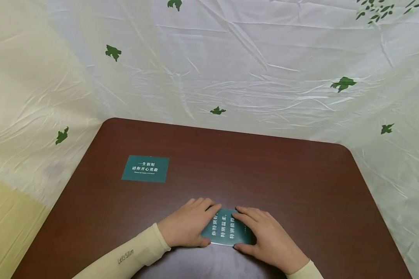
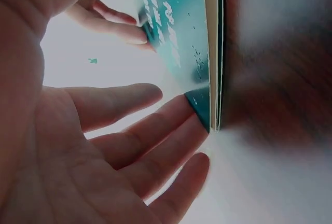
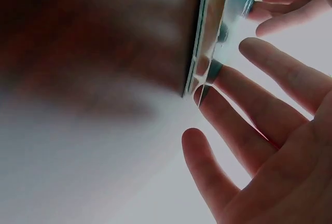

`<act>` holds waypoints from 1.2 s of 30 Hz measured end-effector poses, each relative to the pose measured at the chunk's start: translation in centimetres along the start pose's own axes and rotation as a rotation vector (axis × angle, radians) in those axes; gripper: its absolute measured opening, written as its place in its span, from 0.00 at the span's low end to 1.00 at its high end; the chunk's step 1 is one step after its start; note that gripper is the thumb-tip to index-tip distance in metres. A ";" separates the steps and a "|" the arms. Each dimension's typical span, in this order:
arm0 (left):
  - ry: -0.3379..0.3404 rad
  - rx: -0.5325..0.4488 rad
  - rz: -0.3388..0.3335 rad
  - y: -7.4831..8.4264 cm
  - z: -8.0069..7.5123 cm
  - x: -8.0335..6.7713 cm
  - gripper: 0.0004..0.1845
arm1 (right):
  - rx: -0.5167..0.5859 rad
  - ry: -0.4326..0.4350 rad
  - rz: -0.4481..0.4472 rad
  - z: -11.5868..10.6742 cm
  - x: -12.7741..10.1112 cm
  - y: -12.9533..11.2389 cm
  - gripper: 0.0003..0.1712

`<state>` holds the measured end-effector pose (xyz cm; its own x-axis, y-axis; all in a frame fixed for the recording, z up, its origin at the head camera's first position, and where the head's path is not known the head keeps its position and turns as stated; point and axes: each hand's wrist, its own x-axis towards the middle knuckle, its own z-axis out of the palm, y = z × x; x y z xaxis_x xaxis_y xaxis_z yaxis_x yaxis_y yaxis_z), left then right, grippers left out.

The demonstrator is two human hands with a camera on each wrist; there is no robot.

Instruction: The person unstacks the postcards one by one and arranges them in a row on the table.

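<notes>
The left hand (image 1: 188,224) and the right hand (image 1: 269,240) lie on either side of a small stack of green cards (image 1: 227,232) at the near edge of the brown table (image 1: 265,174). Both hands are nearly flat, fingers extended and only slightly bent, with the fingertips resting on the top card; neither hand closes round the stack. In the left wrist view the left fingers (image 2: 155,141) run up to the corner of the stack (image 2: 207,79), and its edge shows several cards lying on one another, roughly flush. In the right wrist view the right fingers (image 3: 233,115) meet the opposite corner of the stack (image 3: 205,53), and the same layered edge is visible, though blurred. The top card is face up, with white printed characters turned sideways to the person. A single green card (image 1: 145,168) lies flat and face up, well apart from the stack, beyond it and to its left, toward the far left corner of the table; no hand is near it. Judged from this layout, the gathering of cards is mostly done: the stack is formed and is being squared or steadied between the hands, while the single card remains outside it. A white sheet with green leaf prints (image 1: 230,58) hangs behind the table, beyond the stack.
</notes>
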<state>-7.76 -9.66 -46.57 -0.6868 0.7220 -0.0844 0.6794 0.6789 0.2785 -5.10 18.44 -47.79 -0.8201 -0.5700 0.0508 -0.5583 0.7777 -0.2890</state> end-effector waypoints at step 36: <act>0.041 -0.345 -0.409 -13.4 -3.9 0.8 0.48 | 0.054 -0.097 0.020 1.2 18.2 -0.4 0.42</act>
<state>-18.43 -18.69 -46.61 -0.8918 0.3970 -0.2168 0.2343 0.8154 0.5294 -19.60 7.43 -47.87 -0.8134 -0.5798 -0.0479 -0.5324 0.7750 -0.3406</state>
